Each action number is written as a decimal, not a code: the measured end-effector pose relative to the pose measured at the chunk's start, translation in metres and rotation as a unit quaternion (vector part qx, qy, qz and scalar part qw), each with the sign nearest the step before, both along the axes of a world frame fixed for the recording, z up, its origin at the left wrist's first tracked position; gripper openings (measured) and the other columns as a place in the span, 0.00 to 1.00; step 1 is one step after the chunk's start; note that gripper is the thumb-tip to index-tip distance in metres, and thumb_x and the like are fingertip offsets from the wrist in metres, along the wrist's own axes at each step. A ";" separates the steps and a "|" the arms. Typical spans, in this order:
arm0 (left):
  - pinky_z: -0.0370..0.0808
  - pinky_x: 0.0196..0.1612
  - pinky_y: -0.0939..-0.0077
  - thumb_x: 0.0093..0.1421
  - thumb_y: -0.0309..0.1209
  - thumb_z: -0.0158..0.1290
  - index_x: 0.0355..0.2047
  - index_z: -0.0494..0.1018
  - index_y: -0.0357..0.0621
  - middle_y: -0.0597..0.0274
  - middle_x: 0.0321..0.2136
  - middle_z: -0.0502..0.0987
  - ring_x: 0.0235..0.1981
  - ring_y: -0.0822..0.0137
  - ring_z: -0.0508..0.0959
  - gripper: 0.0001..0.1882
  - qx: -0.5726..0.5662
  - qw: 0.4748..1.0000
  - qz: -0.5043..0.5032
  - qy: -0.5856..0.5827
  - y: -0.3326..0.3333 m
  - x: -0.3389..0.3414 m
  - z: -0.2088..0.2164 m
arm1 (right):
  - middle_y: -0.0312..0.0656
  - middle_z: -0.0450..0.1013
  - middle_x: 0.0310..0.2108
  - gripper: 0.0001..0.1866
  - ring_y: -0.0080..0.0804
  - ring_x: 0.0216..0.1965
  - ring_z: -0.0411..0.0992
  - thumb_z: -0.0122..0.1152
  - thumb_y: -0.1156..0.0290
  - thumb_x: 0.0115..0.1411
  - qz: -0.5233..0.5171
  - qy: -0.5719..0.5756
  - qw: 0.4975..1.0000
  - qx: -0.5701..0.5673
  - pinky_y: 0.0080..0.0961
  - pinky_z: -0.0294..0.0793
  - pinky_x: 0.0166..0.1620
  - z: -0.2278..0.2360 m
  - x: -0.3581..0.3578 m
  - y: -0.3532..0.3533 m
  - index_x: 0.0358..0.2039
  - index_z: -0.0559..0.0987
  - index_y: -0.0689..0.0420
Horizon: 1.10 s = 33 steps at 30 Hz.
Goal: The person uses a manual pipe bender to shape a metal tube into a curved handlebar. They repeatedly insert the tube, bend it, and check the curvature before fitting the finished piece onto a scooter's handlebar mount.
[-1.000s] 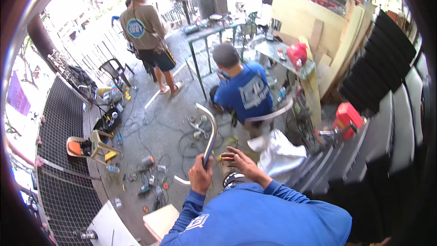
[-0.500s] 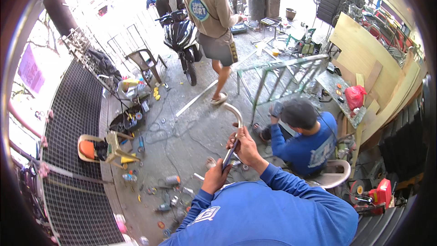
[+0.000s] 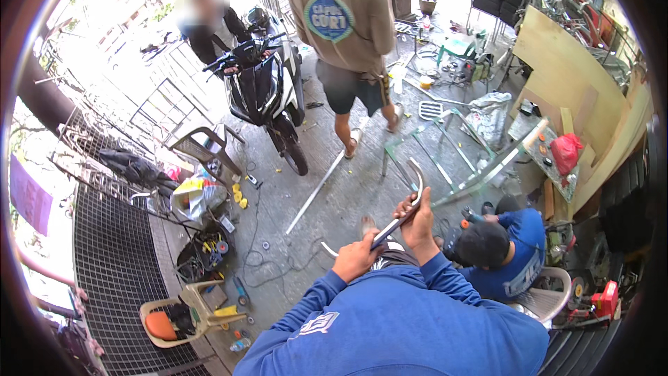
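Observation:
Both my hands grip a bent metal tube (image 3: 395, 228), slanting in front of my body. Its shiny far end hooks over above my right hand (image 3: 417, 224), whose fingers wrap round it. Lower down, my left hand (image 3: 355, 257) is closed on the dark middle stretch. The other curved end pokes out to the left of that hand, above the floor. Parts of the tube are hidden under my fingers.
A seated co-worker (image 3: 511, 251) in blue sits close on my right, by a green metal frame (image 3: 480, 177). Ahead, a person (image 3: 341, 28) stands beside a motorcycle (image 3: 268, 94). A white bar (image 3: 316, 195) and cables lie on the floor; a plastic chair (image 3: 174, 320) stands left.
The tube has tilted more to the right, and its lower curved end now shows. The motorcycle appears nearer. The green frame has tipped lower, and the standing person has stepped.

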<state>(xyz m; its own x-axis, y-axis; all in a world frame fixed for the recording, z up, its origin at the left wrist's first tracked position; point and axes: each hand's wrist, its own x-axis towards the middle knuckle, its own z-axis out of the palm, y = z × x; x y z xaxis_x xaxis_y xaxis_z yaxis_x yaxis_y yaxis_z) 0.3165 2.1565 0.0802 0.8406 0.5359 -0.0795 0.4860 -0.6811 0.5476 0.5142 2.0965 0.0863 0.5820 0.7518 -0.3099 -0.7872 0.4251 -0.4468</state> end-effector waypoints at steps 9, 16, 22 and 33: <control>0.74 0.32 0.42 0.69 0.54 0.47 0.43 0.66 0.45 0.40 0.25 0.79 0.28 0.36 0.80 0.23 -0.020 0.996 0.072 0.038 0.316 0.133 0.004 | 0.35 0.69 0.28 0.25 0.29 0.33 0.72 0.42 0.44 0.74 0.143 -0.130 0.981 0.033 0.31 0.74 0.43 0.020 0.138 0.326 0.51 0.70 0.54; 0.71 0.28 0.42 0.68 0.49 0.51 0.40 0.67 0.44 0.41 0.21 0.78 0.26 0.37 0.79 0.20 -0.046 0.978 0.182 -0.094 0.519 0.225 0.022 | 0.40 0.79 0.45 0.25 0.26 0.49 0.75 0.45 0.54 0.76 0.206 -0.512 0.829 -0.087 0.27 0.72 0.54 0.059 0.259 0.527 0.63 0.70 0.57; 0.72 0.25 0.43 0.69 0.49 0.51 0.38 0.65 0.46 0.43 0.20 0.78 0.23 0.38 0.79 0.19 0.117 0.973 0.171 -0.101 0.756 0.323 0.020 | 0.40 0.79 0.46 0.23 0.25 0.41 0.74 0.53 0.57 0.73 0.127 -0.647 0.738 -0.141 0.28 0.75 0.50 0.070 0.361 0.689 0.65 0.70 0.51; 0.78 0.33 0.44 0.70 0.54 0.46 0.40 0.69 0.42 0.37 0.24 0.80 0.29 0.36 0.82 0.25 0.180 0.962 0.195 -0.061 1.143 0.561 0.070 | 0.53 0.42 0.75 0.41 0.43 0.76 0.44 0.53 0.65 0.73 0.130 -0.540 0.819 -0.144 0.38 0.52 0.72 0.043 0.553 1.024 0.76 0.41 0.53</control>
<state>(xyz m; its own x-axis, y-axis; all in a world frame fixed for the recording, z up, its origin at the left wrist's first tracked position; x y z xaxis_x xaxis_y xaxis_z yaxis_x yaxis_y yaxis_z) 0.8780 3.2993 0.1506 0.5621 0.7866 0.2556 0.6899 -0.6164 0.3797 1.0671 3.1210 0.1294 0.4651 0.8803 0.0933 0.0871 0.0594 -0.9944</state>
